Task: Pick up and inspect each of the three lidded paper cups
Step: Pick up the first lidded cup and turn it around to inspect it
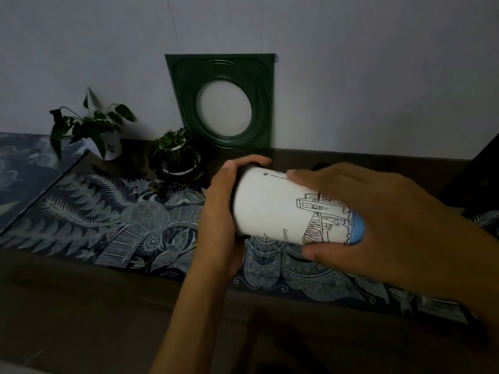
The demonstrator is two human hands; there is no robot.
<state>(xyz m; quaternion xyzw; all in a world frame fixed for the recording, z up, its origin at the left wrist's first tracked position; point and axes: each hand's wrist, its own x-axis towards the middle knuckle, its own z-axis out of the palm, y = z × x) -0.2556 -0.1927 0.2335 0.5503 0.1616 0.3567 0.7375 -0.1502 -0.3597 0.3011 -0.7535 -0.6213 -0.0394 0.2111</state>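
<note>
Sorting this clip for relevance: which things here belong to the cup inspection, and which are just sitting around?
Job: paper cup, lying sideways in the air; left hand grips its lid end; right hand grips its base.

Bystanders: two potted plants, green frame, patterned cloth.

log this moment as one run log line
stage: inspecting cup | paper cup: tipped sideways, held above patterned cloth | left hand: grips lid end | right hand: grips base end | other cups: not seen
</note>
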